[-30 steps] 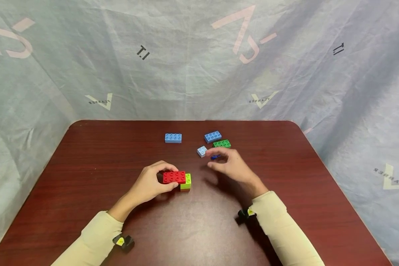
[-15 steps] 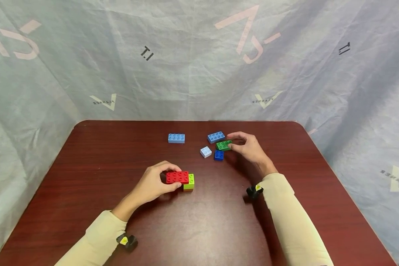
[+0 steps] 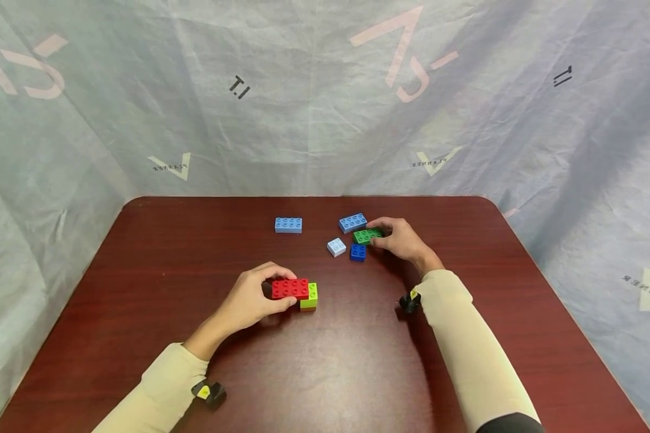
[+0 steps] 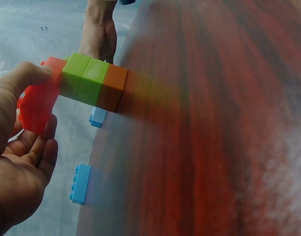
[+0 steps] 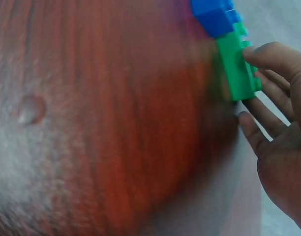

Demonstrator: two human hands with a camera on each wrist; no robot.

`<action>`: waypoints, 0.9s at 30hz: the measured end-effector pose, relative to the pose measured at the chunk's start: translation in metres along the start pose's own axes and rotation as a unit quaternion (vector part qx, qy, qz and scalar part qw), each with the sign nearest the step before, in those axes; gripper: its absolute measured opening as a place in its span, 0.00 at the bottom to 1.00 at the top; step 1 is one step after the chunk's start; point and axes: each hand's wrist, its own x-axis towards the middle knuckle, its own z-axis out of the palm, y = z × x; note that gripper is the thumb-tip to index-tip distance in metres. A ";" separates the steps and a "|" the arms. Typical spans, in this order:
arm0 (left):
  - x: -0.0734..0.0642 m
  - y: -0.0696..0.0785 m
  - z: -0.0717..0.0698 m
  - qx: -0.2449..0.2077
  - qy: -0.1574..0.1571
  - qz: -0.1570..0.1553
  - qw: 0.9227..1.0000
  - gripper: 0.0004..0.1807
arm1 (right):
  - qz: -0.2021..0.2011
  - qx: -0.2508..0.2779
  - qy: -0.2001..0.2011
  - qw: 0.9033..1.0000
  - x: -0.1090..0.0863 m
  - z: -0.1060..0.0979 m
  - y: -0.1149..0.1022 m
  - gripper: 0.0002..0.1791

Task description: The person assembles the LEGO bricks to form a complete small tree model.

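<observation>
In the head view my left hand (image 3: 253, 297) grips a red building brick (image 3: 290, 289), thumb on its near side and fingers on its far side. This brick tops a stack and juts out to the left. The left wrist view shows two lime green bricks (image 4: 85, 78) and an orange-brown brick (image 4: 115, 88) under it. My right hand (image 3: 405, 242) pinches the right end of a green brick (image 3: 364, 236) on the table. In the right wrist view the thumb lies on the studs of that green brick (image 5: 234, 69), right beside a dark blue brick (image 5: 209, 14).
Close around the green brick lie the small dark blue brick (image 3: 358, 253), a small pale blue brick (image 3: 336, 247) and a blue brick (image 3: 353, 223). Another blue brick (image 3: 288, 225) lies farther left. Behind the dark red table (image 3: 206, 240) hangs a grey cloth (image 3: 303, 120).
My right hand has moved from over the dark blue brick to the far right, then closed in on the green brick. The left hand keeps its grip on the red brick.
</observation>
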 end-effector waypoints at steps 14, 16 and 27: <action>-0.001 -0.001 0.000 -0.001 0.002 0.000 1.000 0.20 | 0.027 -0.035 0.000 0.999 -0.001 -0.001 0.005 0.20; -0.001 -0.001 0.001 -0.001 0.002 -0.001 1.000 0.19 | 0.024 -0.035 0.002 0.999 -0.003 -0.002 0.005 0.20; -0.001 -0.003 0.002 -0.006 0.000 -0.002 1.000 0.20 | -0.020 -0.031 0.042 0.998 -0.023 -0.011 -0.008 0.20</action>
